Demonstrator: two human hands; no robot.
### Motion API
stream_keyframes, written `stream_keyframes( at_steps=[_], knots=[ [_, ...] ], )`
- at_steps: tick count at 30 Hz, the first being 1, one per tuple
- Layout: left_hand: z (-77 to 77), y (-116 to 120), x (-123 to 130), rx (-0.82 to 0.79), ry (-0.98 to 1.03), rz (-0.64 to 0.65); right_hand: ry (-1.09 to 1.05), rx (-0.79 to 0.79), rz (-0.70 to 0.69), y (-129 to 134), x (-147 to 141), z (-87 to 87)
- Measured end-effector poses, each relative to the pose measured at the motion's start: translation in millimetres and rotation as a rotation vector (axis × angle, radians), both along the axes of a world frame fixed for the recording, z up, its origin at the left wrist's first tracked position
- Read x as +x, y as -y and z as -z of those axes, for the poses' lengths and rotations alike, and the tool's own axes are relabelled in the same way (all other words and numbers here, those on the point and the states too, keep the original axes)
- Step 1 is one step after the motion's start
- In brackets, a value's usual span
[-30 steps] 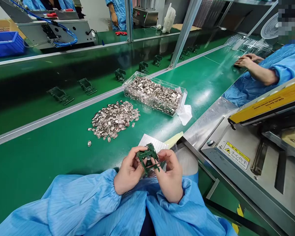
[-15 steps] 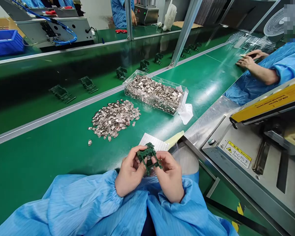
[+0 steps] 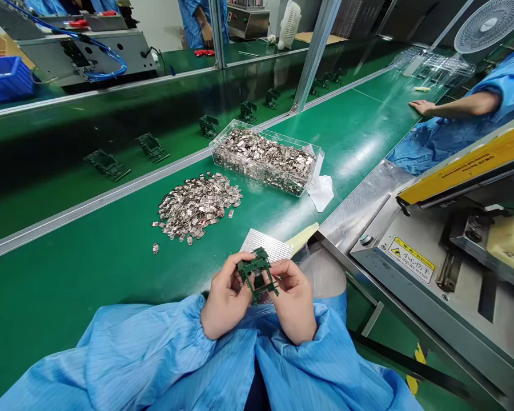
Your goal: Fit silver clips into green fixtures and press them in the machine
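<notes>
Between my two hands is a green circuit board frame (image 3: 257, 267) with open cutouts, tilted toward me above the table's near edge. My left hand (image 3: 226, 297) pinches its left side between thumb and fingers. On the other side, my right hand (image 3: 294, 297) is closed on the right edge, its thumb near the inner cutout. Behind the board lies a white sheet with a fine grid (image 3: 253, 242), partly covered by the board and hands. Farther out, a heap of small silvery metal pieces (image 3: 197, 206) rests on the green table (image 3: 124, 251).
A clear plastic box (image 3: 261, 178) holds many more metal pieces, with a white scrap (image 3: 321, 194) at its corner. Green boards (image 3: 107, 164) stand along the dark strip behind the rail. At right are a metal machine (image 3: 394, 228) and a co-worker's hand (image 3: 422, 107).
The board stays in both my hands and is turned slightly. The co-worker at right has drawn back, one hand now flat on the table edge. The view has shifted a little.
</notes>
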State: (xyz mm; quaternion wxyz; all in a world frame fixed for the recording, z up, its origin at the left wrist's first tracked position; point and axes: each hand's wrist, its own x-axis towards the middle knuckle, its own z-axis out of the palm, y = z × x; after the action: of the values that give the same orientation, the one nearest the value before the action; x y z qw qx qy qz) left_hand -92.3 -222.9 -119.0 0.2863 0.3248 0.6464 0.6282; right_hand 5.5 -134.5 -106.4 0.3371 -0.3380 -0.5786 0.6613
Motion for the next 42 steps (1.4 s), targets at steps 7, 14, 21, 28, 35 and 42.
stream_keyframes(
  at_steps=[7,14,21,28,35,42],
  knots=[
    [-0.3,1.2,2.3,-0.017,0.027,0.016,-0.017,-0.150,-0.002,1.9,3.6,-4.1],
    [-5.3,-0.2,12.0,-0.032,-0.030,0.046,-0.088,-0.189,0.041,7.6,13.3,-2.6],
    [-18.6,-6.8,3.1,0.000,0.068,0.094,-0.046,-0.028,0.061,-13.0,44.7,11.8],
    [-8.8,-58.1,-19.8,0.065,0.014,0.140,0.124,-0.015,-0.110,-37.0,52.5,62.4],
    [13.2,-85.6,-15.7,0.137,0.002,0.222,0.095,0.084,-0.144,-26.6,29.9,76.3],
    [9.2,-83.8,-17.6,0.088,0.201,0.241,0.179,0.259,-0.194,-36.6,39.5,87.5]
  ],
)
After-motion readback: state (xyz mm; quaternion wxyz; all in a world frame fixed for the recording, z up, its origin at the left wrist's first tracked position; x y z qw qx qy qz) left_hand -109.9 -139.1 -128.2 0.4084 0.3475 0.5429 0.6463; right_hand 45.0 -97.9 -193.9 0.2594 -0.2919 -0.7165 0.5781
